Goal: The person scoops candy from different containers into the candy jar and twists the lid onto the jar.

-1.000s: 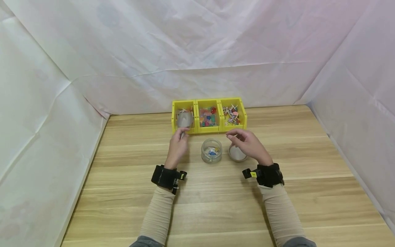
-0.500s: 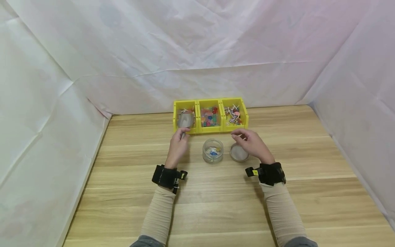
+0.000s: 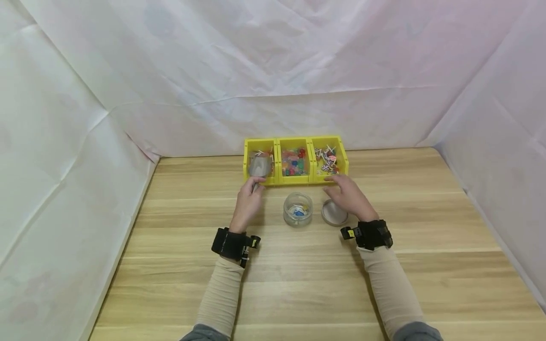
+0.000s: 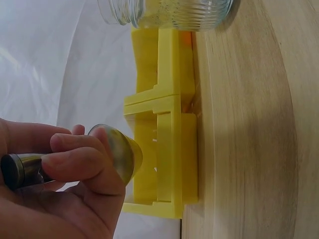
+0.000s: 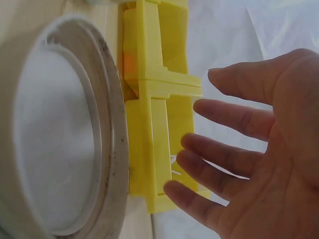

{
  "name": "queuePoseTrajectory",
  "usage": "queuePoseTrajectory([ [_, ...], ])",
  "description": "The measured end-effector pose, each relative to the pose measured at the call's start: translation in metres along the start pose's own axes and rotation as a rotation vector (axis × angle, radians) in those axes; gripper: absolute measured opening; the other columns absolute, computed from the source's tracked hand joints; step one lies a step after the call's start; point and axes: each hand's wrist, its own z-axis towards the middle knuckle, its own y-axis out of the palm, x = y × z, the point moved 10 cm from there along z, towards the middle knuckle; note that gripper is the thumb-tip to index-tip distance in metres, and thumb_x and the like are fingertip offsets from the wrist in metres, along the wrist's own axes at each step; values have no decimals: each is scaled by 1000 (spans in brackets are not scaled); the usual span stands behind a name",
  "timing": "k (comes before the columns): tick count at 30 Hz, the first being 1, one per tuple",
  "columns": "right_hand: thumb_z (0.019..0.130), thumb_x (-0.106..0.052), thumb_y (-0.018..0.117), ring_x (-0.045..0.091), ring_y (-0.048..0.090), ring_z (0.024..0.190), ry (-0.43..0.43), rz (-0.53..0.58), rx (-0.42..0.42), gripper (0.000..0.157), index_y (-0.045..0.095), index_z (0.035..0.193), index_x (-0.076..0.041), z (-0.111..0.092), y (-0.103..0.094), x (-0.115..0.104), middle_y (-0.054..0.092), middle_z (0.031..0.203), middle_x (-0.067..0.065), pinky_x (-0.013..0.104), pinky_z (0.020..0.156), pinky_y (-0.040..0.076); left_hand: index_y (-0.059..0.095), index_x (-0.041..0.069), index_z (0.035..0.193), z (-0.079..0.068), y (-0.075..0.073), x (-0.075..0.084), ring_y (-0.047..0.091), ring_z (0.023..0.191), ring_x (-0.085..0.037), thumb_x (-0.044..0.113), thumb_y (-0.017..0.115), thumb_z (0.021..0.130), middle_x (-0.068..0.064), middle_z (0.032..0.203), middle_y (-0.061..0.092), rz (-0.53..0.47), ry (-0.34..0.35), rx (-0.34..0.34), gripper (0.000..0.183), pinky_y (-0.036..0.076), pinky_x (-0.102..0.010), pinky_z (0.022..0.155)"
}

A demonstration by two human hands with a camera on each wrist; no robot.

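My left hand [image 3: 248, 201] grips the handle of a metal scoop [image 3: 260, 166], whose bowl lies over the left bin [image 3: 254, 142] of a yellow row. In the left wrist view the fingers curl round the dark-ended handle. Bare and empty, my right hand [image 5: 279, 144] has its fingers spread and extended close to the front of the right bin [image 3: 341, 156]. Beneath that hand lies a round lid [image 3: 334, 213], hollow side up. Between the hands stands a glass jar [image 3: 297, 215], uncovered, with a few small blue, yellow and white pieces at its bottom.
The middle bin [image 3: 294, 180] contains colourful wrapped pieces [image 3: 295, 163], and striped lollipops [image 3: 329, 161] fill part of the right one. White sheeting [image 3: 273, 61] walls the wooden table [image 3: 298, 293] at the back and both sides.
The fingers of my right hand have straightened and come nearer the right bin. My left hand keeps the scoop over the left bin. The head view has shifted slightly.
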Motion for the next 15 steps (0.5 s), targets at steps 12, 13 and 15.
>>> queuePoseTrajectory([
  [12,99,-19,58,47,25,143,18,-84,8,56,40,148,2,11,5,8,31,153,30,67,114,22,59,6,128,1,0,-7,36,143,-29,13,49,101,-13,148,48,25,-25,-14,30,31,-49,117],
  [13,99,-19,58,47,24,143,16,-82,11,56,40,148,2,12,6,8,30,154,30,67,114,20,59,6,128,2,0,-7,37,142,-29,13,48,101,-13,147,49,30,-22,-14,30,32,-49,116],
  [15,99,-21,59,48,22,143,15,-88,16,58,39,148,2,13,10,9,29,154,31,68,114,17,59,6,128,2,-1,-7,38,142,-30,14,49,101,-13,146,50,39,-13,-14,30,32,-49,116],
])
